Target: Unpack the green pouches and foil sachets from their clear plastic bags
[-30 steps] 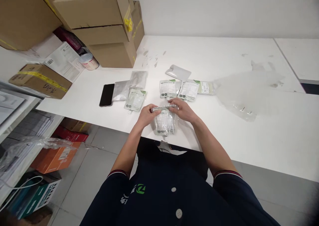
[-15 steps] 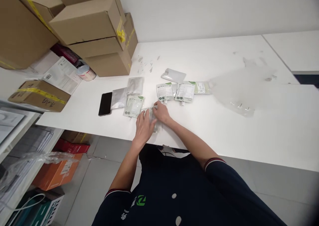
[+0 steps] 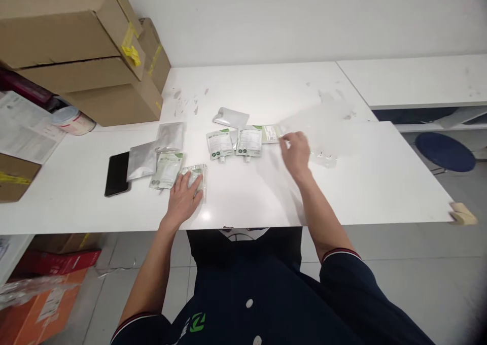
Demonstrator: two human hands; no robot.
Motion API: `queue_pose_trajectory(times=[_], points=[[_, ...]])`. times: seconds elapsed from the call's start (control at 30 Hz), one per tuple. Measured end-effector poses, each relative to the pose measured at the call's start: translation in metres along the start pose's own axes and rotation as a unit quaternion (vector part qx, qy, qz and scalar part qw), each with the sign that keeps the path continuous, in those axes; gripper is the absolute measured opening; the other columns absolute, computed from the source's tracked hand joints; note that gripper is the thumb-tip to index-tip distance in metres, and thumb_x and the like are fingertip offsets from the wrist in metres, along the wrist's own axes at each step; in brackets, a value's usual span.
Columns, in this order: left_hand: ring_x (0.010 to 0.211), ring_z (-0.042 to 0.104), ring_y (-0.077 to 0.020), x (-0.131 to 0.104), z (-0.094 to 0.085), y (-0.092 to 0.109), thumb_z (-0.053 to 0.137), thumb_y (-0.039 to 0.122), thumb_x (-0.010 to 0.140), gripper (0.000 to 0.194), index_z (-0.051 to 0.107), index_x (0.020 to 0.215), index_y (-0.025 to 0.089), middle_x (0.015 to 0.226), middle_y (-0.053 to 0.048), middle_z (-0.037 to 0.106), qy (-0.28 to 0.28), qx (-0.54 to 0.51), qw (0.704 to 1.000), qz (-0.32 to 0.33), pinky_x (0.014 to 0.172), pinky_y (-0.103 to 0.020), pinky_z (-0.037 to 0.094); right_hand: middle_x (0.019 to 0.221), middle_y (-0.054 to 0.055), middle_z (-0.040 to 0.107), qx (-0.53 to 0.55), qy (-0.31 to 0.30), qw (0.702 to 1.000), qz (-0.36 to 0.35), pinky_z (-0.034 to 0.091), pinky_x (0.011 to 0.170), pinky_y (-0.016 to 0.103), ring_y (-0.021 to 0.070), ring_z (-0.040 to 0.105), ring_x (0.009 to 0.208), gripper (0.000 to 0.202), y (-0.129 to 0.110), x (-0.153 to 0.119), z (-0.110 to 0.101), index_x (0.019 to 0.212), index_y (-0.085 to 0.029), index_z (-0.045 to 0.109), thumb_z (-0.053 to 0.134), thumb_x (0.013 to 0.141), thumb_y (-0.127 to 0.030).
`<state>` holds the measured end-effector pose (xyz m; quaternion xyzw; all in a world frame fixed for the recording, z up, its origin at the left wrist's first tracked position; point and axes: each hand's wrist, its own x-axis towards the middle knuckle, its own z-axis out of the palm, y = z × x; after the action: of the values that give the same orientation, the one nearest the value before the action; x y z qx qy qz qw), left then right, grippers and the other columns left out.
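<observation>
My left hand (image 3: 183, 199) lies with fingers spread on a green-and-white pouch in a clear plastic sleeve (image 3: 201, 171), near the table's front edge. Another green-and-white pouch (image 3: 167, 169) is just left of it. Farther right, my right hand (image 3: 297, 154) is over the table with curled fingers, at the left end of a large clear plastic bag (image 3: 323, 158). Whether it grips anything is hidden. Two spouted pouches, one on the left (image 3: 220, 144) and one on the right (image 3: 249, 143), lie between my hands. A third green-edged pouch (image 3: 271, 133) sits partly behind them.
Silver packets (image 3: 141, 161) and a black phone (image 3: 117, 174) lie on the left. A plain silver pouch (image 3: 232, 117) rests farther back. Cardboard boxes (image 3: 129, 101) are stacked at the back left, beside a small tin (image 3: 72, 120). A blue stool (image 3: 445, 152) stands at right.
My right hand has left the sleeved pouch and moved right to the plastic bag. My left hand now lies flat on the sleeved pouch. The view has swung right.
</observation>
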<state>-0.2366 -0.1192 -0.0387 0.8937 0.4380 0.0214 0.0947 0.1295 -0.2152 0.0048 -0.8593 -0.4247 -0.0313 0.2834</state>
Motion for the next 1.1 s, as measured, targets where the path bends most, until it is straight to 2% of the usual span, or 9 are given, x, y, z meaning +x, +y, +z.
queue_pose_trajectory(times=[0.1, 0.27, 0.33, 0.43, 0.6, 0.73, 0.8, 0.97, 1.1], points=[[0.149, 0.022, -0.0397, -0.001, 0.002, 0.009, 0.038, 0.04, 0.097, 0.053, 0.045, 0.148, 0.026, 0.16, -0.013, 0.031, 0.025, 0.005, 1.0, -0.016, 0.114, -0.062, 0.029, 0.121, 0.017, 0.054, -0.046, 0.094, 0.988, 0.115, 0.041, 0.097, 0.046, 0.029, 0.049, 0.114, 0.031, 0.067, 0.025, -0.023, 0.114, -0.016, 0.06, 0.046, 0.094, -0.036], [0.15, 0.021, -0.0385, -0.017, 0.002, 0.029, 0.043, 0.042, 0.097, 0.048, 0.056, 0.139, 0.023, 0.154, -0.013, 0.04, 0.138, -0.028, 0.99, 0.026, 0.117, -0.062, 0.026, 0.156, 0.022, 0.028, -0.104, -0.088, 0.971, 0.194, 0.038, 0.102, 0.057, 0.0404, 0.032, 0.137, 0.074, 0.136, 0.022, -0.04, 0.142, -0.017, 0.044, 0.071, 0.076, -0.039], [0.149, 0.023, -0.0364, -0.022, 0.0, 0.037, 0.044, 0.043, 0.097, 0.046, 0.057, 0.137, 0.023, 0.152, -0.013, 0.043, 0.156, -0.053, 0.985, 0.055, 0.119, -0.059, 0.027, 0.152, 0.021, 0.038, -0.094, -0.118, 0.974, 0.172, 0.039, 0.103, 0.051, 0.0357, 0.039, 0.135, 0.058, 0.148, 0.013, -0.039, 0.141, -0.016, 0.048, 0.058, 0.085, -0.029], [0.148, 0.026, -0.0348, -0.022, -0.001, 0.047, 0.046, 0.041, 0.097, 0.042, 0.059, 0.133, 0.024, 0.148, -0.012, 0.047, 0.166, -0.079, 0.979, 0.085, 0.119, -0.057, 0.029, 0.131, 0.019, 0.06, -0.08, -0.055, 0.979, 0.181, 0.043, 0.098, 0.046, 0.0301, 0.055, 0.118, 0.042, 0.154, 0.004, -0.041, 0.129, -0.015, 0.059, 0.037, 0.094, -0.021], [0.146, 0.032, -0.0332, -0.013, 0.002, 0.06, 0.049, 0.037, 0.097, 0.036, 0.064, 0.127, 0.024, 0.14, -0.012, 0.054, 0.191, -0.104, 0.969, 0.12, 0.118, -0.055, 0.032, 0.091, 0.016, 0.066, -0.079, 0.189, 0.95, 0.236, 0.043, 0.085, 0.048, 0.0292, 0.059, 0.09, 0.023, 0.142, 0.003, -0.091, 0.089, -0.018, 0.062, 0.042, 0.092, -0.029], [0.137, 0.045, -0.0297, -0.007, 0.002, 0.079, 0.05, 0.032, 0.097, 0.031, 0.065, 0.123, 0.024, 0.13, -0.011, 0.061, 0.227, -0.144, 0.95, 0.155, 0.114, -0.052, 0.039, 0.067, 0.002, 0.046, 0.092, 0.384, 0.91, 0.127, 0.041, 0.069, 0.038, 0.0185, 0.046, 0.065, 0.029, 0.112, -0.008, -0.139, 0.068, -0.027, 0.037, 0.048, 0.092, -0.041], [0.132, 0.049, -0.0276, -0.003, -0.003, 0.096, 0.052, 0.031, 0.097, 0.031, 0.063, 0.125, 0.024, 0.127, -0.011, 0.062, 0.251, -0.172, 0.935, 0.181, 0.112, -0.049, 0.042, 0.063, -0.003, 0.034, 0.218, 0.424, 0.876, 0.076, 0.038, 0.061, 0.034, 0.0143, 0.039, 0.058, 0.036, 0.092, -0.016, -0.144, 0.065, -0.028, 0.03, 0.05, 0.091, -0.045], [0.136, 0.043, -0.032, 0.016, -0.023, 0.144, 0.067, 0.048, 0.087, 0.055, 0.052, 0.136, 0.027, 0.144, -0.014, 0.042, 0.324, -0.194, 0.893, 0.245, 0.11, -0.051, 0.04, 0.061, -0.005, 0.029, 0.439, 0.283, 0.843, 0.128, 0.038, 0.054, 0.029, 0.0131, 0.041, 0.056, 0.048, 0.046, -0.032, -0.107, 0.063, -0.026, 0.03, 0.054, 0.088, -0.059], [0.13, 0.044, -0.0304, 0.029, -0.032, 0.157, 0.069, 0.052, 0.083, 0.067, 0.043, 0.139, 0.027, 0.136, -0.014, 0.04, 0.411, -0.241, 0.849, 0.229, 0.106, -0.049, 0.042, 0.057, -0.005, 0.028, 0.533, 0.151, 0.819, 0.15, 0.034, 0.047, 0.026, 0.0108, 0.037, 0.051, 0.055, 0.017, -0.045, -0.076, 0.06, -0.024, 0.03, 0.063, 0.082, -0.063]])
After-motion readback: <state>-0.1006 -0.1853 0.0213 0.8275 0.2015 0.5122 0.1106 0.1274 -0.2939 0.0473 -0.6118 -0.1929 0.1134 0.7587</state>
